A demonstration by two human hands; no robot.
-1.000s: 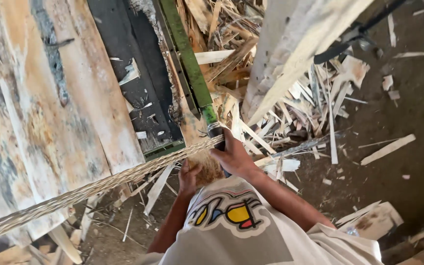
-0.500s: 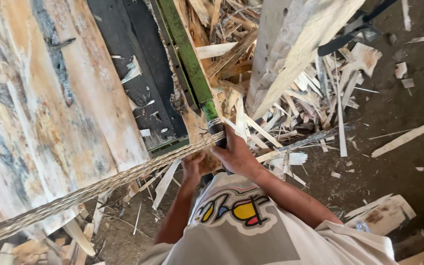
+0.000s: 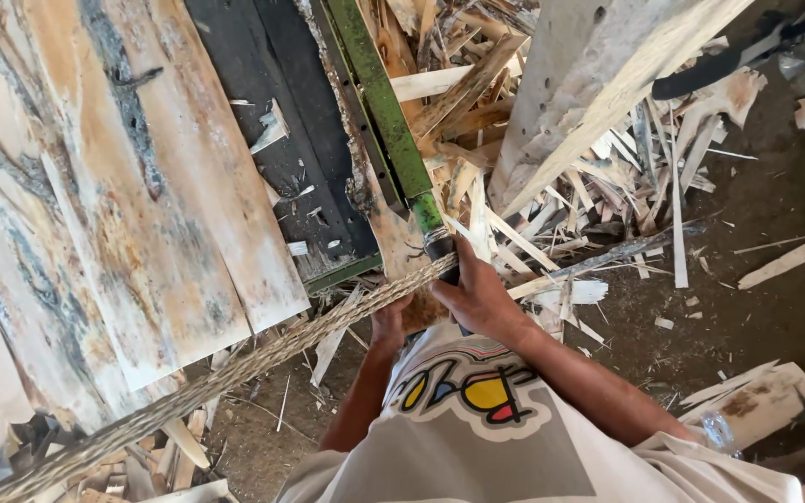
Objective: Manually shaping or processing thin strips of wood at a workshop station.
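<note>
The right hand (image 3: 477,293) is gripping the end of the green metal bar (image 3: 384,102), fingers wrapped around the dark handle, just as it was a moment before. The left hand (image 3: 390,321) has been sliding in closer under the rope. It is sitting right below the braided rope (image 3: 235,373), but whether its fingers are curled or spread cannot be told, since the rope is hiding them. So the hands are staying at the same spot and little is moving. The rope is looking pale, thick and twisted, stretching from the bar's end down to the lower left. It is crossing over thin wood sheets (image 3: 123,205) and wood scraps (image 3: 552,214) lying on the dirt floor (image 3: 775,307).
</note>
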